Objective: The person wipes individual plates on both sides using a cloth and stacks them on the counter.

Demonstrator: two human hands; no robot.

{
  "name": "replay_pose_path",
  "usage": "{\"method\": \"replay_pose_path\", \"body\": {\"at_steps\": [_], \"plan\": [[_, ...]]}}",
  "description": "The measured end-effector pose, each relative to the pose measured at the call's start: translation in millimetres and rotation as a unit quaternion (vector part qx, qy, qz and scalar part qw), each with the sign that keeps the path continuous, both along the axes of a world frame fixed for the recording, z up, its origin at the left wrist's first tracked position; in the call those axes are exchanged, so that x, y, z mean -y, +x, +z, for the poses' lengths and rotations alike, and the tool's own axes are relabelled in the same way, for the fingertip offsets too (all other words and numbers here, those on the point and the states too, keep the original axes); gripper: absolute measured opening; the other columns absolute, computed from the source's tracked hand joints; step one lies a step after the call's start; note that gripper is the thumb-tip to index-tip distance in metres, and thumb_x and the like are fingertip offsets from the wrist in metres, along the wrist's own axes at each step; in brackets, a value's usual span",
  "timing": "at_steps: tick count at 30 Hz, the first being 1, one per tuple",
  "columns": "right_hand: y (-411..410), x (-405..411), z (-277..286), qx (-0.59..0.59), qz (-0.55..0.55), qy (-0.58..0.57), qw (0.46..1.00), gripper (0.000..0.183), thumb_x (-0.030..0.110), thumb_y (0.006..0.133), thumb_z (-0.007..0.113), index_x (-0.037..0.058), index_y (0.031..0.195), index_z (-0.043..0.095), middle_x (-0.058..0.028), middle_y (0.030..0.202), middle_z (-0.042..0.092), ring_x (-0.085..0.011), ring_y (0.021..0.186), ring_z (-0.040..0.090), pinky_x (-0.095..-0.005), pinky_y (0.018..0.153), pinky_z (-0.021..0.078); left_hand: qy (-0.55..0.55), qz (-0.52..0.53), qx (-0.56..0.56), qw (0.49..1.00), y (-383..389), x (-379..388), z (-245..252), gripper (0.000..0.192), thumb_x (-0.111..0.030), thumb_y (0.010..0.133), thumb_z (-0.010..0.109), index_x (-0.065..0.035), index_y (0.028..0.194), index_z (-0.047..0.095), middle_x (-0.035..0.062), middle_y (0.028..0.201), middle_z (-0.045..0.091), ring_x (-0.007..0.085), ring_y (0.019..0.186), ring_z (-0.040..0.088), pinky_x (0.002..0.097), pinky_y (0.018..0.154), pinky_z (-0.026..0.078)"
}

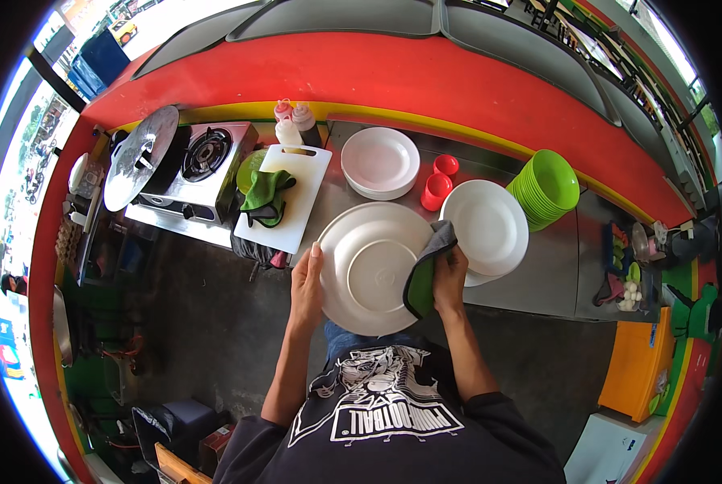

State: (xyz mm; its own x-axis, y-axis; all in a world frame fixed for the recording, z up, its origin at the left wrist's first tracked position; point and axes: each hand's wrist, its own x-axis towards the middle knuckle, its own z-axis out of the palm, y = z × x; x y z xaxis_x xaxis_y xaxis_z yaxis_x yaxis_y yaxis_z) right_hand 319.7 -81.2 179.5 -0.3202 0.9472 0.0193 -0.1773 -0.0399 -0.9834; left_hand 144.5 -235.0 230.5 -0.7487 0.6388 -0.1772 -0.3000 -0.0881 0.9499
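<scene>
A large white plate [367, 272] is held up in front of me, its underside with the foot ring facing the camera. My left hand [308, 284] grips its left rim, thumb on the near face. On the right rim, my right hand [450, 278] holds a green and grey cloth [421, 287] against the plate. Behind it on the steel counter stands a stack of white plates [380, 160]. Another stack of white plates [485, 228] is just beyond my right hand. Two red cups [437, 189] stand between the stacks.
Bright green bowls [551, 181] are stacked at the right. A white cutting board [294, 199] with a second green cloth [267, 196] lies left of the plates, near squeeze bottles [289, 132]. Farther left are a gas stove [206, 157] and a large metal lid [143, 157]. A red wall [367, 72] runs behind the counter.
</scene>
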Motion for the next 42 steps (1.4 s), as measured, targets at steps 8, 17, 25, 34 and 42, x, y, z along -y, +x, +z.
{"method": "replay_pose_path", "body": {"at_steps": [8,17,25,34,42], "plan": [[-16.2,12.1,35.7,0.236,0.086,0.336,0.908,0.041,0.011,0.077,0.061,-0.0036,0.115,0.059,-0.0261,0.112,0.057,-0.0449,0.106,0.053,-0.0501,0.093,0.0416,-0.104,-0.105,-0.106,0.983,3.7,5.1,5.2,0.049,-0.042,0.102,0.046,0.0021,0.091,0.063,-0.005,0.069,0.054,0.0024,0.061,0.043,0.022,0.052,0.036],[-33.6,28.1,64.8,0.296,0.152,0.497,0.801,0.043,0.022,0.078,0.062,-0.0032,0.112,0.061,-0.0246,0.122,0.052,-0.0445,0.12,0.045,-0.0545,0.108,0.0314,-0.078,-0.114,-0.227,0.964,26.1,-6.0,0.3,0.041,-0.032,0.103,0.046,0.0045,0.086,0.056,0.0013,0.061,0.041,0.0062,0.062,0.035,0.0275,0.052,0.032],[-21.5,30.5,4.0,0.101,0.018,0.18,0.978,0.04,0.008,0.095,0.044,-0.0061,0.133,0.044,-0.0227,0.129,0.051,-0.0354,0.122,0.045,-0.0399,0.106,0.033,-0.004,0.074,-0.11,0.991,12.6,-2.7,-9.5,0.046,-0.039,0.103,0.044,-0.0012,0.082,0.06,-0.0071,0.066,0.047,0.0022,0.061,0.038,0.0221,0.052,0.031],[-14.7,36.4,-13.7,-0.075,-0.109,-0.104,0.986,0.025,0.018,0.1,0.053,-0.0019,0.113,0.061,-0.004,0.094,0.064,-0.0101,0.084,0.058,-0.0254,0.075,0.0466,0.027,-0.002,-0.004,1.0,7.1,13.7,-27.7,0.039,-0.035,0.102,0.048,0.0002,0.102,0.064,0.0014,0.091,0.066,0.0053,0.076,0.059,0.0223,0.066,0.047],[-7.9,17.8,0.6,0.05,-0.034,0.116,0.991,0.026,0.01,0.098,0.046,-0.0047,0.119,0.054,-0.0092,0.101,0.061,-0.0185,0.089,0.058,-0.0312,0.083,0.0452,-0.054,-0.011,-0.085,0.995,5.9,-0.9,8.1,0.042,-0.037,0.103,0.046,0.0002,0.092,0.063,-0.0069,0.071,0.051,0.002,0.063,0.041,0.0208,0.055,0.035]]}}
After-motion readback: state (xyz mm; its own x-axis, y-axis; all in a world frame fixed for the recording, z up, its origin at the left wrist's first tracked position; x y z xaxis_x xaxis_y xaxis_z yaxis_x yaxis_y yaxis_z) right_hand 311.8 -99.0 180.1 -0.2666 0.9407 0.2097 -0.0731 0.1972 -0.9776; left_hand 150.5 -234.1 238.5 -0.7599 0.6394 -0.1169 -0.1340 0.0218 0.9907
